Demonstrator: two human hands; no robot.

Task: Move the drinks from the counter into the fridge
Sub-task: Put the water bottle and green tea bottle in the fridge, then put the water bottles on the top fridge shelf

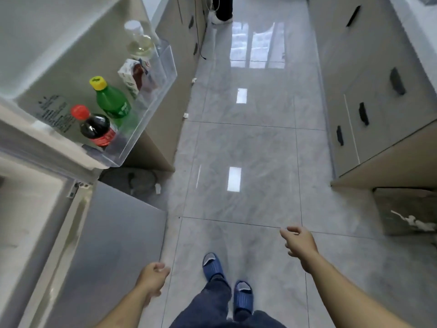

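Observation:
The fridge door stands open at the left, and its clear door shelf (165, 88) holds several drinks. In it stand a dark cola bottle (94, 129) with a red cap, a green bottle (113, 104) with a yellow cap, a small white carton (127, 78), a reddish bottle (139, 74) and a clear bottle (139, 41) of pale liquid. My left hand (153, 279) hangs low by the lower fridge door (106, 245), fingers loosely curled, holding nothing. My right hand (299, 241) is out over the floor, fingers relaxed, empty.
Glossy grey floor tiles (243, 143) run down the aisle. Cabinets with black handles (364, 114) line the right side, more cabinets (184, 24) the far left. Another person's legs (222, 9) stand at the far end. My feet in blue slippers (227, 280) are below.

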